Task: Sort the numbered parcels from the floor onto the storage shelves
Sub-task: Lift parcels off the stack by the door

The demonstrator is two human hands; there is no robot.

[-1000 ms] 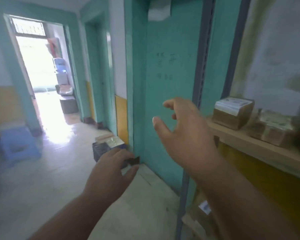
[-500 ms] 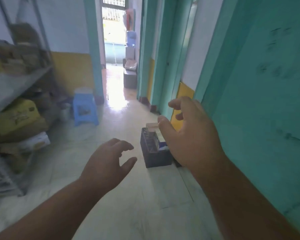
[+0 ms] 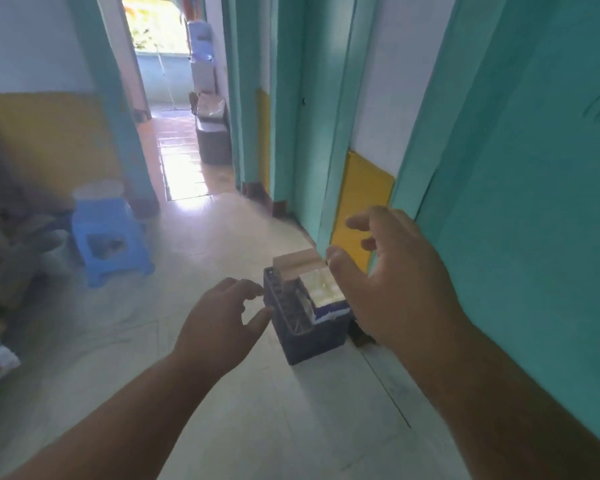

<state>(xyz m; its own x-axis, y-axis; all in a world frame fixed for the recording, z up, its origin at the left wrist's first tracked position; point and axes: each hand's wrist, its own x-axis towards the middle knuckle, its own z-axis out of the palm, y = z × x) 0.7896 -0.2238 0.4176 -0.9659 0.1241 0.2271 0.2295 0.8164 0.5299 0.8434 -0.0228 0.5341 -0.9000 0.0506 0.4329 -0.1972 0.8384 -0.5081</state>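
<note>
Btwn both hands (image 3: 219,327): parcels (image 3: 321,287) in crate (image 3: 309,336).

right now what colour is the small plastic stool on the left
Light blue plastic stool, seen in the head view.

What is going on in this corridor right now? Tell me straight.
A person is reaching both bare hands toward a dark crate on the floor beside the teal wall. The crate holds parcels: a brown box stands up at the back and a shiny wrapped parcel lies in front of it. The left hand and right hand are open and hold nothing, one on each side of the crate. A blue stool stands farther off to the left.
</note>
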